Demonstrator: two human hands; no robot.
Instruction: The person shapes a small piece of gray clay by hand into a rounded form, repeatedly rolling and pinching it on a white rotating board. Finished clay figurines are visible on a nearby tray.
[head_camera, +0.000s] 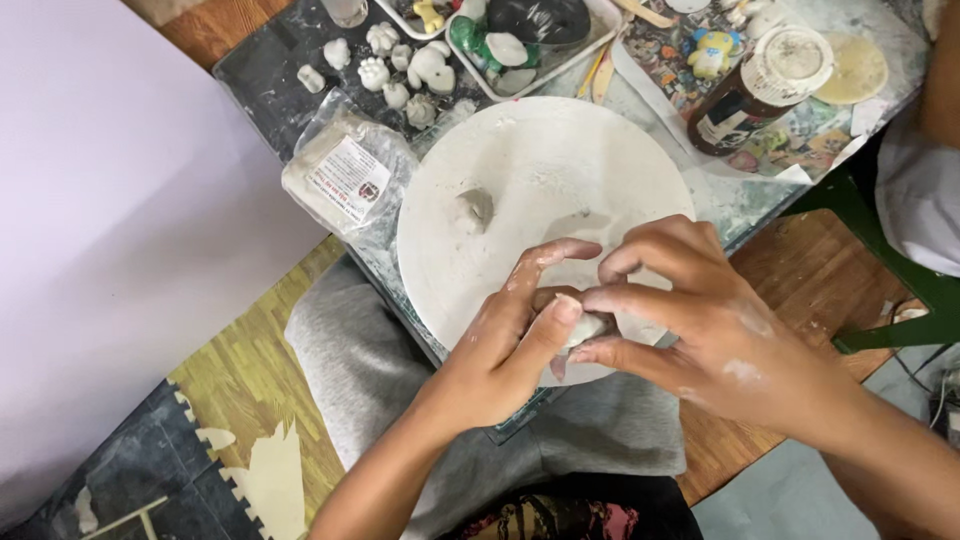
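Both hands pinch 1 small grey-white clay lump (585, 328) at the near edge of the round white clay-dusted board (560, 160): left hand (505, 345) fingers curled, right hand (700, 320) fingertips pressing. Lump looks unformed; shaping seems early. 1 small grey clay piece (474, 209) sits untouched near board centre.

I see soft, even light across the whole view, bright without being harsh. The white round board (560, 160) is the brightest thing and looks a little washed out, with its surface detail faint. Shadows are weak: a pale one lies under the left hand (510, 335) and the right hand (700, 320) on the board. The hands look slightly soft, the fingertips smeared. The far edge of the table (270, 80) is sharper. The pale wall (110, 230) shows flat, without glare.
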